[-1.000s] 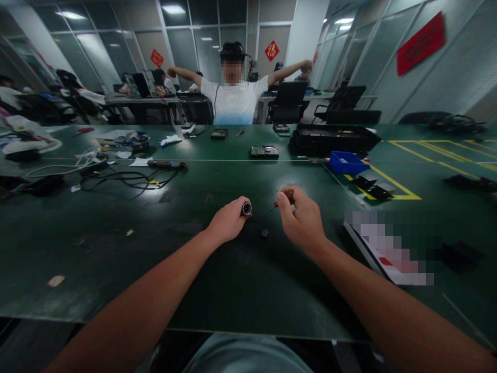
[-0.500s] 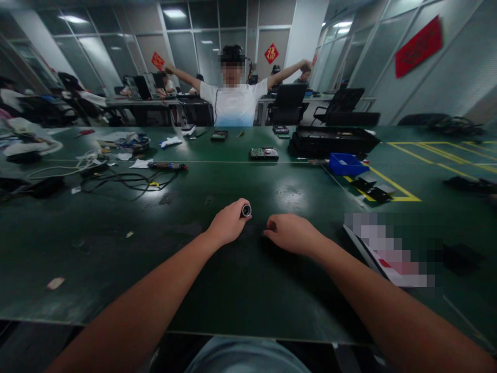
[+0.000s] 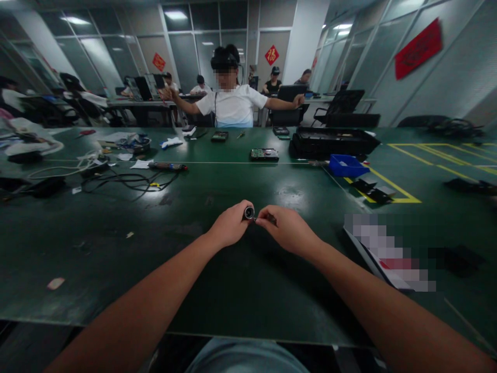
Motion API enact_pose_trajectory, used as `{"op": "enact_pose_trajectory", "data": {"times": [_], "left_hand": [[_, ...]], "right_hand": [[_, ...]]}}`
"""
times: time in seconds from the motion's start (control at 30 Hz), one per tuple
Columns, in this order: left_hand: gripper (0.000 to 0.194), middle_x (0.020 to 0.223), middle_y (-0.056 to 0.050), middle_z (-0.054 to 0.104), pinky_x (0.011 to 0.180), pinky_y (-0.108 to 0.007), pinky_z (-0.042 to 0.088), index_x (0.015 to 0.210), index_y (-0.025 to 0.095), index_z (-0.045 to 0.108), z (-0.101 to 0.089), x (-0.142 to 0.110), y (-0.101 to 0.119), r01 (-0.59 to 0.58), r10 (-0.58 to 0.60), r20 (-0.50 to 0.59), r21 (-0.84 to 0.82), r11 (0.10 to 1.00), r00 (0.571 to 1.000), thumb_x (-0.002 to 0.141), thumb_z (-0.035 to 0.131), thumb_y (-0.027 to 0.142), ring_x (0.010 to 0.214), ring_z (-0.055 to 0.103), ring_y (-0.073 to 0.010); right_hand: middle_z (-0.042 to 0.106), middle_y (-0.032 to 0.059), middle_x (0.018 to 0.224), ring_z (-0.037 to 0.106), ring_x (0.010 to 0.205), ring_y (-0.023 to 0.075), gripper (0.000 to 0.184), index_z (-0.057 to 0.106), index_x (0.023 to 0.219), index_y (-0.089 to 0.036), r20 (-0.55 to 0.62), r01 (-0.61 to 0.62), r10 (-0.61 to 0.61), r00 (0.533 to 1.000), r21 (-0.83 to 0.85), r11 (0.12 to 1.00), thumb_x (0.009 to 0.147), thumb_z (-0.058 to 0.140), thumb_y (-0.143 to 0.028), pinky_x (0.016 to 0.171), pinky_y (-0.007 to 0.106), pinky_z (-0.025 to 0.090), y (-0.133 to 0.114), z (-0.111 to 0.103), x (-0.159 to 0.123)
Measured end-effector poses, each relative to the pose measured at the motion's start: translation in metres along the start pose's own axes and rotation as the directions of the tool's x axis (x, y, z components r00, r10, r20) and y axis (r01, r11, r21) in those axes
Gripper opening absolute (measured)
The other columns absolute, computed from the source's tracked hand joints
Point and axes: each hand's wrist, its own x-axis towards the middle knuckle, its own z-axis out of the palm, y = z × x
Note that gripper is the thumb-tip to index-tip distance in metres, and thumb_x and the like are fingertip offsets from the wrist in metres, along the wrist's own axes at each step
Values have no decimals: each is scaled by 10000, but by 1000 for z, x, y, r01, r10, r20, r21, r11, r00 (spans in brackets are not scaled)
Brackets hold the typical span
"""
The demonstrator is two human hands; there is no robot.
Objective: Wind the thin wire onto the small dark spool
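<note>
My left hand (image 3: 229, 227) is closed round a small dark cylinder (image 3: 249, 213) with a metal-rimmed open end that points away from me. My right hand (image 3: 288, 231) is pinched on a tiny dark piece right beside the cylinder's rim, fingertips touching it. What the pinch holds is too small to name. Both hands hover just above the green table (image 3: 217, 274) in the middle of the view.
A blurred flat item (image 3: 388, 256) lies to the right. Farther off are a blue bin (image 3: 347, 165), a black tray (image 3: 334, 140), a circuit board (image 3: 264, 154), a screwdriver (image 3: 166, 166) and tangled cables (image 3: 128, 181). A person in a white shirt (image 3: 232, 106) sits opposite.
My right hand put down the red-handled tool, dropped to the table, then rose pinching a small piece to the cylinder's end. The person opposite lowered both raised arms.
</note>
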Motion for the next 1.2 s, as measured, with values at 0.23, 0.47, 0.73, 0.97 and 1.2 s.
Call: {"op": "enact_pose_trajectory", "data": {"times": [0.23, 0.47, 0.73, 0.97, 1.2], "left_hand": [[184, 1012, -31, 669, 786, -309, 456, 1080, 228, 569, 3, -1, 5, -97, 107, 61, -139, 986, 992, 898, 546, 239, 909, 616, -186], [205, 1028, -38, 672, 812, -322, 464, 1095, 221, 574, 3, -1, 7, -88, 98, 65, -141, 986, 993, 893, 545, 233, 921, 617, -191], [225, 1054, -48, 666, 785, -325, 472, 1095, 231, 578, 0, -2, 9, -109, 118, 77, -107, 988, 990, 874, 541, 208, 932, 619, -203], [205, 1074, -53, 661, 780, -327, 468, 1088, 229, 575, 0, -2, 8, -145, 150, 106, -58, 988, 983, 889, 526, 221, 938, 614, -206], [214, 1061, -52, 657, 764, -326, 465, 1106, 234, 568, 3, -3, 7, -151, 155, 114, -39, 988, 981, 894, 536, 243, 907, 616, -203]], "right_hand": [[692, 37, 914, 620, 787, 177, 123, 678, 942, -222, -100, 60, -58, 993, 11, 998, 926, 583, -297, 683, 311, 431, 1, 5, 1], [681, 33, 850, 594, 731, 169, 120, 644, 922, -216, -173, 7, -4, 985, 16, 1000, 867, 654, -322, 626, 300, 412, 0, 4, 0], [678, 26, 812, 593, 708, 177, 181, 645, 920, -223, -153, -58, 61, 986, 21, 998, 836, 680, -379, 588, 301, 399, 1, 3, -1], [678, 15, 796, 593, 698, 165, 122, 645, 905, -223, -125, -64, 71, 990, 54, 996, 838, 668, -322, 588, 295, 398, -2, 1, -1], [660, 15, 775, 578, 682, 165, 164, 643, 898, -212, -141, -94, 104, 984, 76, 993, 831, 674, -359, 578, 296, 394, -2, 2, -2]]}}
